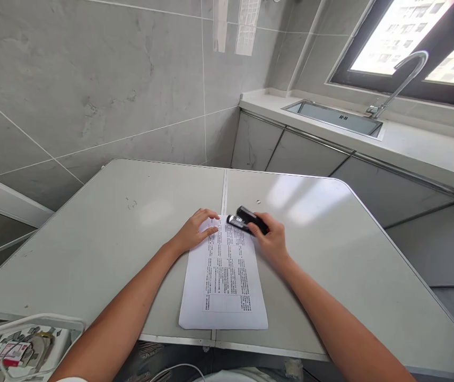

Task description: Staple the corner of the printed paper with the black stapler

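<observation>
Printed paper (227,276) lies on the folding table, its long side running toward me. My left hand (195,231) rests at the paper's far left corner, thumb and fingers apart and touching the sheet. A black stapler (246,220) is gripped in my right hand (272,236). Its jaws point left, over the far edge of the paper, near my left fingertips. Whether the paper sits between the jaws, I cannot tell. How many sheets there are is also unclear.
The pale folding table (92,254) has a centre seam. Staple-like bits (131,203) lie at its far left, and a small ring-like piece (258,201) lies beyond the stapler. A white basket (63,323) stands lower left. A sink (336,118) with a tall faucet (400,82) is at the back right.
</observation>
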Available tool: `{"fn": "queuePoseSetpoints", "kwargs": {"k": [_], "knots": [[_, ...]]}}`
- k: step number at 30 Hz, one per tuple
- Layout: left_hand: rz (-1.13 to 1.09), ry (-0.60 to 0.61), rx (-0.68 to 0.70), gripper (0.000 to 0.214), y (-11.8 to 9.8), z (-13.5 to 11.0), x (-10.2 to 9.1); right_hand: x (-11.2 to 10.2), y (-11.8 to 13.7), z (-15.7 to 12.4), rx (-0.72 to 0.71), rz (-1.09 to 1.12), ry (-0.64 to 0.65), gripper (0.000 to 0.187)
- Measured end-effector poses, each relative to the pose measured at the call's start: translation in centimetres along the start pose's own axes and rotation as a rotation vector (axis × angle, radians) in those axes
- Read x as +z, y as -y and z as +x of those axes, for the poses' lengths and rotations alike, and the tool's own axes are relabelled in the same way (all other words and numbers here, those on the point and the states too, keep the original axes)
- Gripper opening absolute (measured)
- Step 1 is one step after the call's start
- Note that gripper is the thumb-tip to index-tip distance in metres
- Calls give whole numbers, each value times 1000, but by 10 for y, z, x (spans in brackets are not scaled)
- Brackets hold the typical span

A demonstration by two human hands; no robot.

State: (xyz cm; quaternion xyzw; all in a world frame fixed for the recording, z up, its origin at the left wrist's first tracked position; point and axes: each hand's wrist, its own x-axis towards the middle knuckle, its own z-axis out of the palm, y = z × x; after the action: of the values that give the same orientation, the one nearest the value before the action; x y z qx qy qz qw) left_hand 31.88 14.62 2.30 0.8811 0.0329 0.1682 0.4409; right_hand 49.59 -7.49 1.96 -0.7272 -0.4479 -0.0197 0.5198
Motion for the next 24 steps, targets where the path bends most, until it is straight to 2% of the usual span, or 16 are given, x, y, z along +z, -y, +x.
{"fn": "queuePoseSetpoints", "kwargs": {"k": [2, 4, 7, 10, 14, 16, 20, 24], "knots": [[143, 130, 94, 41, 1, 1, 3, -13, -19, 10, 29, -102, -109, 27], [231, 245, 173, 49, 0, 1, 7, -28, -41, 20, 25, -173, -136, 28], [292, 283, 197, 47, -1, 0, 11, -48, -68, 28, 64, -183, -77, 30], [321, 247, 166, 42, 0, -1, 12, -60, -81, 29, 81, -147, 70, 31], [298, 201, 170, 39, -1, -2, 13, -58, -76, 26, 39, -44, 320, 31], [320, 221, 170, 41, -3, -3, 14, -52, -69, 24, -2, -23, 393, 31], [420, 314, 127, 49, -6, -4, 14, -41, -60, 21, -48, -48, 407, 29], [430, 375, 163, 53, -6, -4, 12, -39, -56, 23, -99, -123, 307, 25]]}}
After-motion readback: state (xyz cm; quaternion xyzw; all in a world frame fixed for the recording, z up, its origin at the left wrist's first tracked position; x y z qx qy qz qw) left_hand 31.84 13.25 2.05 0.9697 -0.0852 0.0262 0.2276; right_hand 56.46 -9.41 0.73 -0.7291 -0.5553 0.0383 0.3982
